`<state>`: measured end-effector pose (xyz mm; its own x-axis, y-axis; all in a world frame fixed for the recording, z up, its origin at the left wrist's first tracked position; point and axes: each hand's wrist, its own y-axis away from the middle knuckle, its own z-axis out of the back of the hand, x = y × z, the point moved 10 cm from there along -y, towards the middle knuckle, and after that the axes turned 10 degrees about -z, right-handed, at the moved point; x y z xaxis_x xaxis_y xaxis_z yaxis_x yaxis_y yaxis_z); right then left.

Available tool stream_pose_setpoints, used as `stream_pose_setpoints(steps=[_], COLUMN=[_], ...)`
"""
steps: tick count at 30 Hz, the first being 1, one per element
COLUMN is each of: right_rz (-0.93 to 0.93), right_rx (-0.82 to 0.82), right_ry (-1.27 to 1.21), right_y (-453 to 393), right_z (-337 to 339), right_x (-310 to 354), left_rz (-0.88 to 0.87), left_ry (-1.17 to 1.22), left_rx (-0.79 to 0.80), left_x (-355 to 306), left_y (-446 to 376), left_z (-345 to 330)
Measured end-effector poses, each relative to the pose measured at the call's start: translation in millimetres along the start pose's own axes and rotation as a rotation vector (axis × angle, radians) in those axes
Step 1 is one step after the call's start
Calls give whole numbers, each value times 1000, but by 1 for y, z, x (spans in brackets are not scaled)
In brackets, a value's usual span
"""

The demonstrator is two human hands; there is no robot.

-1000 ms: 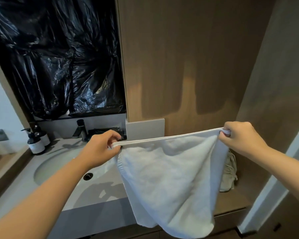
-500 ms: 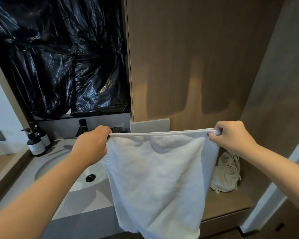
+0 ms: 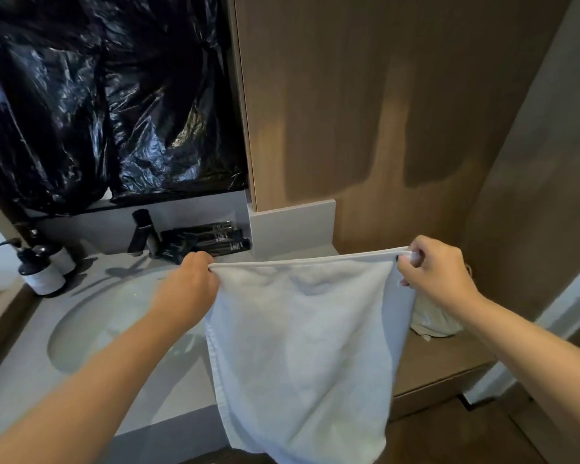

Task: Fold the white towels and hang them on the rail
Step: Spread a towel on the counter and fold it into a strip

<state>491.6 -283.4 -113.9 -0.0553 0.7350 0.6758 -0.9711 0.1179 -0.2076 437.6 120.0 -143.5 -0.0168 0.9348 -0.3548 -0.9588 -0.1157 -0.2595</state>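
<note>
A white towel (image 3: 302,346) hangs in the air in front of me, its top edge stretched taut and level. My left hand (image 3: 185,289) grips the upper left corner with curled fingers. My right hand (image 3: 436,272) pinches the upper right corner. The towel's lower part drapes down over the counter's front edge, narrowing towards the bottom. No rail is in view.
A grey counter (image 3: 168,390) with an oval sink (image 3: 108,323) lies at left, with a black tap (image 3: 144,232), black tubes (image 3: 208,241) and pump bottles (image 3: 41,269). A crumpled pale cloth (image 3: 432,321) sits on a wooden shelf (image 3: 442,363) at right. Black plastic (image 3: 98,95) covers the mirror.
Both hands have kept hold of the towel corners and pulled the top edge straighter and more level. The towel hangs flatter, and my view has drifted slightly left.
</note>
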Motion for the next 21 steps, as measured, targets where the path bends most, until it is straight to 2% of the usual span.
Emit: stream_pose_setpoints(steps=[7, 14, 19, 21], right_rz=[14, 24, -6, -46], right_rx=[54, 95, 156, 200], right_ry=[82, 159, 177, 183], right_y=[-90, -182, -229, -236], right_z=[-68, -146, -202, -226], right_x=[-14, -37, -46, -54], left_rz=[201, 334, 449, 615], left_ry=[-4, 9, 175, 391], left_rx=[86, 82, 10, -68], left_x=[39, 72, 97, 115], left_y=[-68, -121, -133, -126], left_z=[-69, -130, -167, -190])
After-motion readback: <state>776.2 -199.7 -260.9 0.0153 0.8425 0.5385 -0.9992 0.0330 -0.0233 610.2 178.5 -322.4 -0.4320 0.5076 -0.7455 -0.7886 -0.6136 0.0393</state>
